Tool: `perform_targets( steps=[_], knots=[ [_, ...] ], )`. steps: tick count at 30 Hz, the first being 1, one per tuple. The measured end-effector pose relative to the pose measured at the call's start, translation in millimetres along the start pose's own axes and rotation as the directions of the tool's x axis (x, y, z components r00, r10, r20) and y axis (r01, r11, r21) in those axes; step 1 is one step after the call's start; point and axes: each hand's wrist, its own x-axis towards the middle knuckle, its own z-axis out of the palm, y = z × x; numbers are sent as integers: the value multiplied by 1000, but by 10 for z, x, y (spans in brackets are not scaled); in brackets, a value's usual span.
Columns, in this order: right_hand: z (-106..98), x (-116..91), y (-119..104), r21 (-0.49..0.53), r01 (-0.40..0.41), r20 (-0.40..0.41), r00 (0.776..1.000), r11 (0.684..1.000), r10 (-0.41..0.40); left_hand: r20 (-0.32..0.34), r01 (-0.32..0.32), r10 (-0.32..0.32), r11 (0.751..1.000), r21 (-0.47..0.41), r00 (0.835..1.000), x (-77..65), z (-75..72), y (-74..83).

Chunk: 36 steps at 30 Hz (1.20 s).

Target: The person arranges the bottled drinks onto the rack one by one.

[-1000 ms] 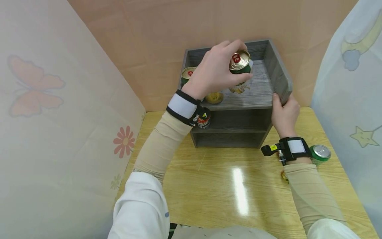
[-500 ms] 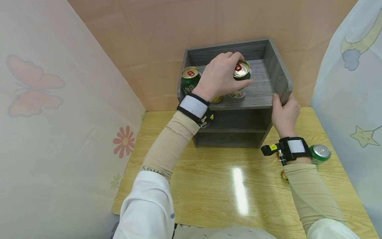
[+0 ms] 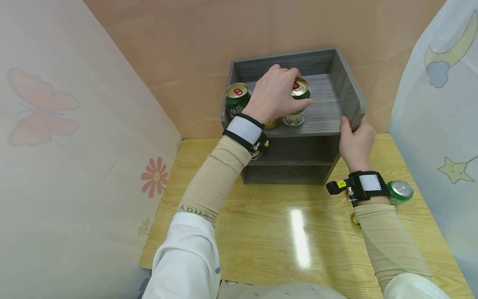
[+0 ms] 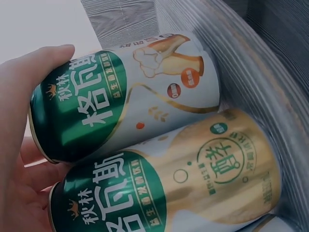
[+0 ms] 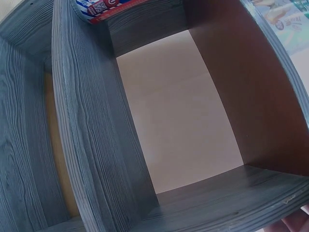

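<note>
My left hand (image 3: 272,93) grips a green and white drink can (image 4: 164,77) by its upper part, thumb on the near side and fingers round behind. This can, with a gold lid and red tab, stands on the top level of a grey wooden shelf (image 3: 328,95). Right beside it is a can with a gold lower half (image 4: 227,169), mostly hidden by my hand in the head view. Another green can (image 3: 237,99) stands at the top level's left end. My right hand (image 3: 357,143) holds the right side panel of the shelf by its front edge.
On the middle level sits a can with a red, white and blue label (image 5: 104,7). A green can with a silver top (image 3: 401,191) stands on the wooden table (image 3: 261,236), right of my right wrist. A yellow object (image 3: 356,220) is partly hidden by that forearm.
The left hand has lowered the can onto the top level and drawn it slightly toward the front. The green can at the left end has come into fuller view. The right hand stays put.
</note>
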Motion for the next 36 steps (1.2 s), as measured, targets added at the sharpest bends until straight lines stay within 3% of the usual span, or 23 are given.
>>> perform_targets(
  steps=[7, 11, 16, 21, 32, 36],
  knots=[
    [4, -2, -6, 8, 4, -6, 1000, 1000, -4, 1, 30, -30, 999, 37, 1000, 29, -14, 9],
    [0, 6, -9, 8, 8, -4, 1000, 1000, -7, 4, 54, -55, 991, 124, 998, 49, -25, 31],
    [-7, 2, -11, 7, 6, -5, 1000, 1000, -6, 55, 76, -88, 977, 197, 995, 77, -34, 66],
    [-11, -13, -15, 10, 1, 0, 1000, 1000, -1, 89, 107, -125, 976, 188, 988, 89, -19, 67],
    [-11, 2, -16, 24, -1, 10, 1000, 1000, 1, 96, 111, -132, 974, 198, 987, 78, -34, 77],
    [-17, -5, -13, 27, -4, 12, 1000, 1000, 4, 89, 107, -119, 985, 133, 989, 37, -75, 66]
  ],
)
